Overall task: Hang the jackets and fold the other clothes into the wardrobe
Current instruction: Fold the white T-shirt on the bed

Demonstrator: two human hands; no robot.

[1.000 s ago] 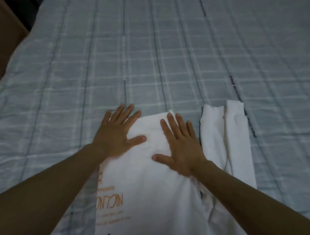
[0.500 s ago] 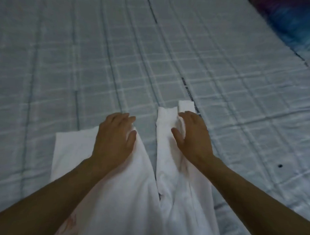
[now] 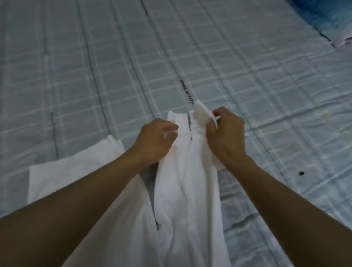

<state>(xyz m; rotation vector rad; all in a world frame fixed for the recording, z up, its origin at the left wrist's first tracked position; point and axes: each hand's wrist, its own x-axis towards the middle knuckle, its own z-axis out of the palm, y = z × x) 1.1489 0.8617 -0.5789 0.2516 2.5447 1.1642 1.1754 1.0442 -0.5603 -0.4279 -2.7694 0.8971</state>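
Both hands work at the far end of the white garment (image 3: 185, 189), slightly above the middle of the view. On the left, the left hand (image 3: 155, 140) has its fingers curled, thumb and forefinger pinching the left edge of the garment's long narrow part. The right hand (image 3: 226, 136) is closed round the right edge of the same part, and the corner (image 3: 199, 112) it grips stands lifted off the bed, pointing toward 12 o'clock. Between the hands the far hem lies flat.

The narrow part runs from the hands toward 6 o'clock and leaves the view at the bottom edge. A wider folded panel (image 3: 73, 179) of the garment spreads toward 8 o'clock. Its far and left edges are straight, and a thin gap of sheet shows between it and the narrow part.

The bed (image 3: 93, 70), under a pale checked sheet, spreads broad and flat toward 9, 12 and 3 o'clock from the hands. A line of dark print (image 3: 186, 91) on the sheet runs on from the lifted corner toward 12 o'clock. A small dark speck (image 3: 300, 173) sits at 4 o'clock, and a blue pillow (image 3: 324, 18) at 2 o'clock, well apart.
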